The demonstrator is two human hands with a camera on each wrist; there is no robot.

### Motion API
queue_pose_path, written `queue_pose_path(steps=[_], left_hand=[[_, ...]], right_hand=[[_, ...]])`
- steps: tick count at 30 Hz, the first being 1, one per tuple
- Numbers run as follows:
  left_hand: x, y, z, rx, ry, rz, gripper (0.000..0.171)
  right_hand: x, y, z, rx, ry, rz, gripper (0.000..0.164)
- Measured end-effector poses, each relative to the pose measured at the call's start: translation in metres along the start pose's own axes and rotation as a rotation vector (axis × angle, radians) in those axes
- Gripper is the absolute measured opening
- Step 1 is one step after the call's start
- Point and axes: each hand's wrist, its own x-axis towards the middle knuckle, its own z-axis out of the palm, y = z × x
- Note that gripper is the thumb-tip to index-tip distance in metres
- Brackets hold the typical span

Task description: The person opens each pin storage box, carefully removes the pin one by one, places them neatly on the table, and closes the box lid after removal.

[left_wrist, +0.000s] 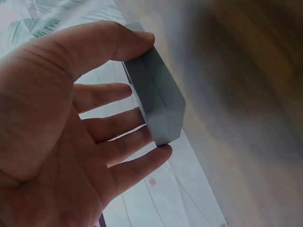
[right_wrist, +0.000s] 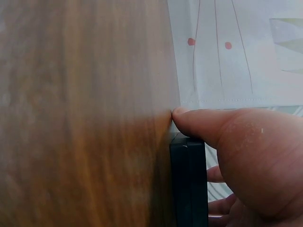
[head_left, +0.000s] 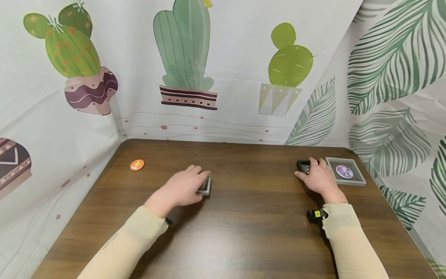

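One hand (head_left: 318, 176) partly hides the black tray (right_wrist: 188, 182).

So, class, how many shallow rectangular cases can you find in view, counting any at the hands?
3: a grey case held in the left hand, a black case partly covered by the right hand, and a pale-grey case right of that.

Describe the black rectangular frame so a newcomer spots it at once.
Find the brown wooden table. Near its far right corner, the right hand partly covers the black frame. Its dark colour distinguishes it from the neighbouring grey rectangular frame.
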Motion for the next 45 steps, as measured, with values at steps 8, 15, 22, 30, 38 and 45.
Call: queue_pose_path(steps=[8, 15, 22, 30, 38, 45], left_hand=[[-0.005, -0.03, 0.006, -0.02, 0.02, -0.046, 0.073], [-0.006, -0.052, 0.015, -0.027, 0.04, -0.062, 0.076], [-0.009, -0.075, 0.018, -0.044, 0.024, -0.106, 0.079], [-0.015, -0.099, 0.022, -0.066, 0.001, -0.169, 0.079], [-0.019, -0.119, 0.025, -0.106, -0.005, -0.2, 0.078], [-0.025, -0.134, 0.027, -0.135, -0.027, -0.242, 0.079]], right_hand=[[0.0, 0.002, 0.001, -0.003, 0.003, 0.003, 0.087], [-0.001, 0.004, 0.004, -0.005, -0.012, 0.011, 0.088], [0.0, 0.003, 0.003, -0.007, -0.01, 0.005, 0.089], [0.0, 0.002, 0.001, -0.002, -0.005, 0.013, 0.088], [0.0, 0.001, 0.001, -0.007, -0.004, 0.017, 0.088], [0.0, 0.003, 0.001, 0.002, -0.009, 0.012, 0.088]])
